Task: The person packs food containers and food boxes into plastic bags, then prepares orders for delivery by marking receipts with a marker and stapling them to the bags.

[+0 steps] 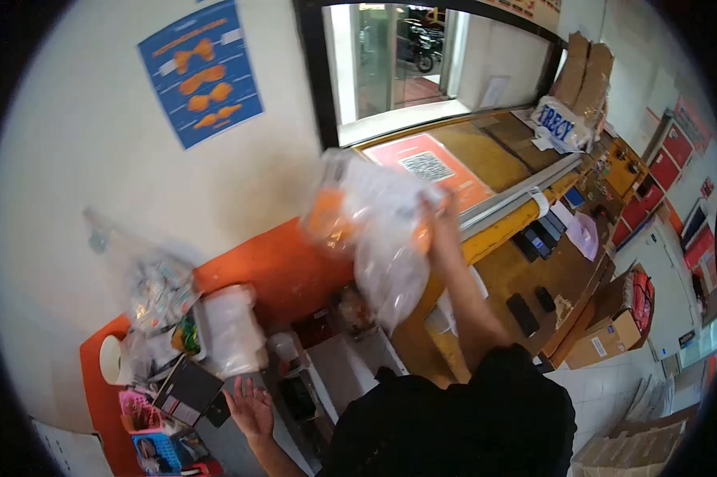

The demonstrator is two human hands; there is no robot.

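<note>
1. You hold the clear plastic bag (382, 230) aloft at frame centre; your right hand (442, 219) is clenched on its upper edge. Support its underside so the blurred orange contents don't spill.
2. Your left hand (251, 407), lower left, is spread, holding nothing, near the black card box (187, 391).
3. Packets fill the plastic bag (156, 290) at left.

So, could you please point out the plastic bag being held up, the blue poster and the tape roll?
plastic bag (386, 238): head view, on its clear crumpled middle.
blue poster (201, 73): head view, on its orange pictures at centre.
tape roll (112, 360): head view, on its flat side.
</note>
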